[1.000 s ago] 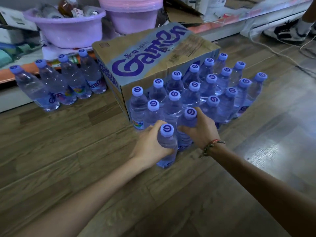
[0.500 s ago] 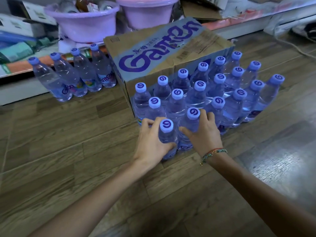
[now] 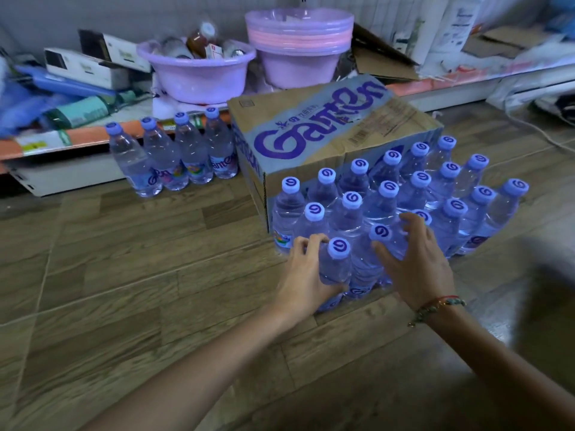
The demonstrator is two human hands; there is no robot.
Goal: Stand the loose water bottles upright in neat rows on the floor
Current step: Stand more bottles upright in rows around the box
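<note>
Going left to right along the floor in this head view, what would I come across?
Four separate bottles → cardboard box → left hand gripping the front bottle → right hand → rightmost bottle.

Water bottles [image 3: 382, 209]: clear thin plastic, glossy, ribbed; caps matt lilac plastic with printed swirl. Bottle under my left hand [image 3: 306, 276]: same clear plastic, smooth, paper-look colour label low on body. Carton [image 3: 314, 132]: brown corrugated cardboard, matt, printed purple, creased at edges. Floor [image 3: 124, 275]: wood-grain planks, low sheen, brighter glare at right. Basins [image 3: 199, 76]: lilac and pink plastic, smooth, semi-gloss. Bracelet [image 3: 438, 306] on my right wrist: woven thread, beaded.
</note>
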